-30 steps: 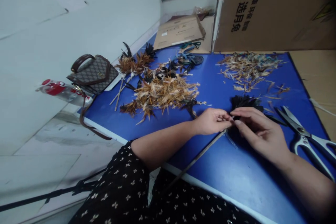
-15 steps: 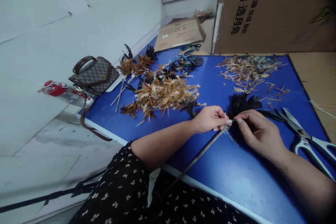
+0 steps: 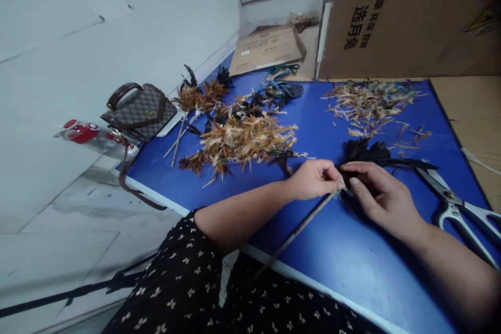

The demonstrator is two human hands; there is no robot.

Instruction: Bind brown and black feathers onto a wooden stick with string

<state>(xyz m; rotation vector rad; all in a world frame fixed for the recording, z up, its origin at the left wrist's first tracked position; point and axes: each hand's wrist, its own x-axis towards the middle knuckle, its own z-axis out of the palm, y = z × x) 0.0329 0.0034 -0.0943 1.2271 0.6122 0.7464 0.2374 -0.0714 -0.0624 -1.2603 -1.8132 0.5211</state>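
My left hand [image 3: 315,180] pinches the top end of a thin stick [image 3: 291,236] that slants down over the near edge of the blue table [image 3: 336,255]. My right hand [image 3: 381,198] is closed too, its fingers pressing a bunch of black feathers [image 3: 366,152] against the end of the stick, right beside the left fingertips. The feathers fan out behind both hands, with one long black feather [image 3: 410,164] pointing right.
Large metal scissors [image 3: 456,206] lie right of my right hand. A heap of brown and black feathers [image 3: 242,138] and finished feather sticks [image 3: 193,99] lie to the left. Feather trimmings [image 3: 371,102] sit at the back, before a big cardboard box [image 3: 407,15]. A handbag [image 3: 139,109] and bottle [image 3: 94,135] sit at the table's left end.
My right fingers have shifted slightly along the black feathers at the stick's end. A long black feather now sticks out to the right over the scissors' tips. My left hand hardly moved.
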